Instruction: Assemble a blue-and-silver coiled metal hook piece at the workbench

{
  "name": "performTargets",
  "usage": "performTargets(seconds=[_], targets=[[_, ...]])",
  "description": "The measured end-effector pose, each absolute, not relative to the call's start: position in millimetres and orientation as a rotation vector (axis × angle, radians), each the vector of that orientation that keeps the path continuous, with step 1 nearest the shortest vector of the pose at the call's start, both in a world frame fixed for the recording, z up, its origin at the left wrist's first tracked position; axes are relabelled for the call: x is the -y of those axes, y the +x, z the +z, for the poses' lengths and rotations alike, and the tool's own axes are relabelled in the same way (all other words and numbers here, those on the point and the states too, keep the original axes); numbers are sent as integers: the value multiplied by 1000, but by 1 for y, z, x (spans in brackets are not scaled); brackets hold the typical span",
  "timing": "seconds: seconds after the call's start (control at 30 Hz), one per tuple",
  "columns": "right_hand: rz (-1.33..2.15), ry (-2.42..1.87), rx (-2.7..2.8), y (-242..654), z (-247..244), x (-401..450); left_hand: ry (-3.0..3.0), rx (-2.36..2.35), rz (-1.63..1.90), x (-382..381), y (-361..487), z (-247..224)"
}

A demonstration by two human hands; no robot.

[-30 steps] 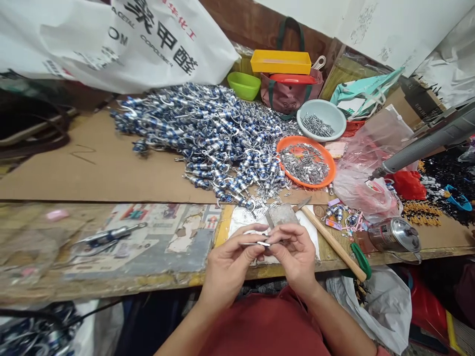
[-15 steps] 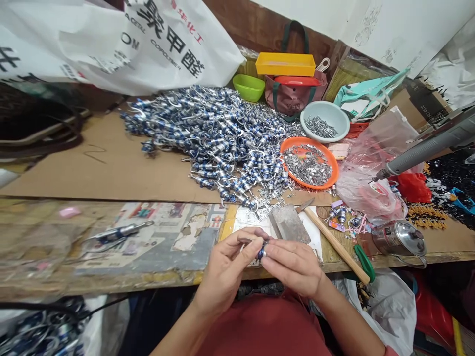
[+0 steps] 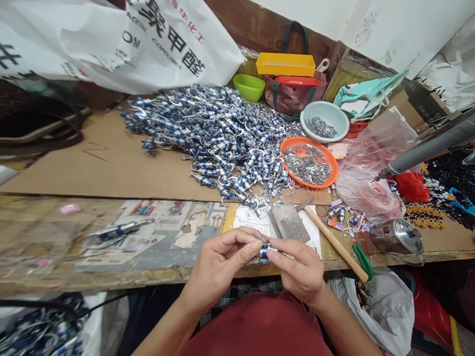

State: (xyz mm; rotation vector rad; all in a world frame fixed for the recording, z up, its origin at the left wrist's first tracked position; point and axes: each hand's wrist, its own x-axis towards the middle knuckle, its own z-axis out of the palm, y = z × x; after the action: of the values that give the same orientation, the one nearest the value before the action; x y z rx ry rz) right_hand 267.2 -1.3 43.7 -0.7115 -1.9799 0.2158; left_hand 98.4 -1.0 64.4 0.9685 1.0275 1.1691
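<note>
My left hand (image 3: pixel 218 267) and my right hand (image 3: pixel 299 269) meet at the near table edge, fingertips pinched together on one small blue-and-silver metal keychain piece (image 3: pixel 263 253). Just beyond my hands lie a flat grey metal block (image 3: pixel 288 222) and a wooden-handled hammer (image 3: pixel 332 243). A large heap of the same blue-and-silver pieces (image 3: pixel 208 131) covers the brown cardboard (image 3: pixel 111 168) behind. An orange dish (image 3: pixel 331 165) holds small silver parts.
A pale bowl (image 3: pixel 337 116) of silver parts, a green bowl (image 3: pixel 249 87), a yellow tray (image 3: pixel 285 64) and a bag stand at the back. A rotary tool (image 3: pixel 426 148), a steel tin (image 3: pixel 399 237) and plastic bags sit right. A finished piece (image 3: pixel 118 230) lies left.
Both hands have drawn back toward the table edge and lowered. The blue-and-silver piece now shows plainly between the fingertips, where a second ago a thin silver part was held.
</note>
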Motion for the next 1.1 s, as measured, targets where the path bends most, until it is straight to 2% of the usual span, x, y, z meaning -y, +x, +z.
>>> performTargets(seconds=[0.3, 0.53, 0.6, 0.67, 0.73, 0.83, 1.1], targets=[[469, -981, 1824, 272, 36, 8, 517, -1106, 1179, -3, 130, 42], [657, -1131, 1921, 296, 44, -3, 769, -1037, 1118, -2, 134, 33], [614, -1138, 2044, 307, 46, -34, 796, -1042, 1095, -6, 132, 30], [317, -1239, 2135, 316, 43, -76, 822, -1020, 1056, -12, 130, 27], [148, -1336, 2485, 319, 39, -114, 858, -986, 1008, -20, 128, 25], [101, -1305, 2850, 316, 34, -147, 871, -921, 910, -30, 124, 26], [104, -1266, 2830, 319, 26, -145, 874, -785, 857, -39, 122, 36]])
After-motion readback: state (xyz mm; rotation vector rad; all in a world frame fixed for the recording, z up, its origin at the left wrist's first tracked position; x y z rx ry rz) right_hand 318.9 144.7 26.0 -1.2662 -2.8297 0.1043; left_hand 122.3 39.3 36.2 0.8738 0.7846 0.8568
